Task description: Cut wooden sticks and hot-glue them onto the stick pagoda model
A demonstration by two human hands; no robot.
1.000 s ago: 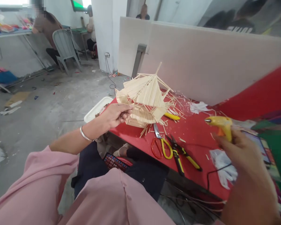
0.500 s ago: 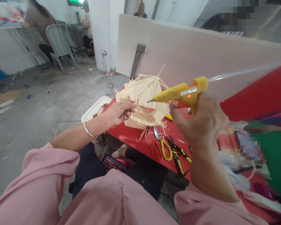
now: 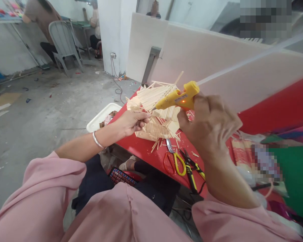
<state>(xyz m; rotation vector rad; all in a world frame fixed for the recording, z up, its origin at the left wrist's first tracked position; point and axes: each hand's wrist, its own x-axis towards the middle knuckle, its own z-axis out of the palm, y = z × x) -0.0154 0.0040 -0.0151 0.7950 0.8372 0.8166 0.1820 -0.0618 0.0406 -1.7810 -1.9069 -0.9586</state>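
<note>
Toward the far left of the red counter (image 3: 151, 159), the stick house (image 3: 156, 128) is sitting among loose offcuts (image 3: 154, 146), its pale slatted roof (image 3: 147, 97) partly hiding behind what I am holding. With my left grip (image 3: 134, 124) I am pressing thumb and finger together at the roof's lower edge; whether I am pinching a stick or the edge itself, I cannot tell. My right grip (image 3: 212, 117) is wrapping round the yellow glue gun (image 3: 177, 97), a clear glue stick (image 3: 232, 66) trailing from its back and a small orange light glowing on its side. Its nozzle (image 3: 155, 108) is pointing left, just beside my left fingertips; contact is not showing clearly. I am, I judge, at the gluing step, lining up the nozzle with the roof's edge. The next move is probably calling for a light squeeze, fingertips staying clear of hot glue. Nearer, scissors (image 3: 171, 150) and black-and-yellow pliers (image 3: 191, 177) are lying unused.
</note>
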